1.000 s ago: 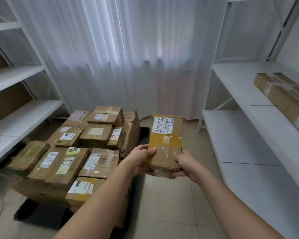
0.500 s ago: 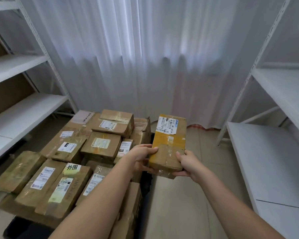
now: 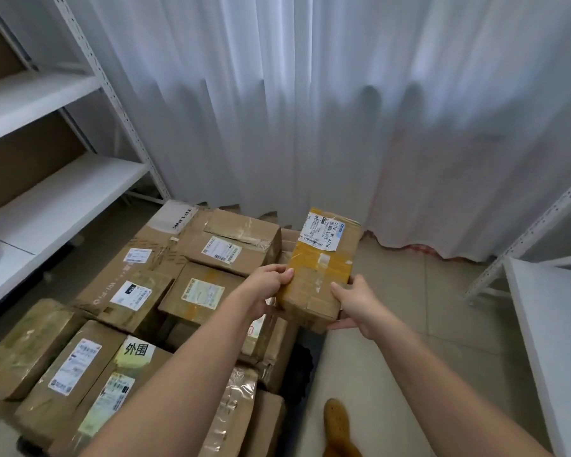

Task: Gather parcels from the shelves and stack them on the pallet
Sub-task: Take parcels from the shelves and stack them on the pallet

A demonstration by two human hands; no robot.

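A person's left hand (image 3: 267,285) and right hand (image 3: 355,303) grip the near end of a taped cardboard parcel (image 3: 320,268), thumbs on top and fingers curled beneath, holding it in the air above the right edge of a stack of parcels (image 3: 192,291) on the floor. White shelves (image 3: 56,192) stand at left, a white curtain (image 3: 310,110) hangs behind.

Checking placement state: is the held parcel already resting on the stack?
No, the parcel is held clear of the stacked boxes, gripped by the left hand and right hand.
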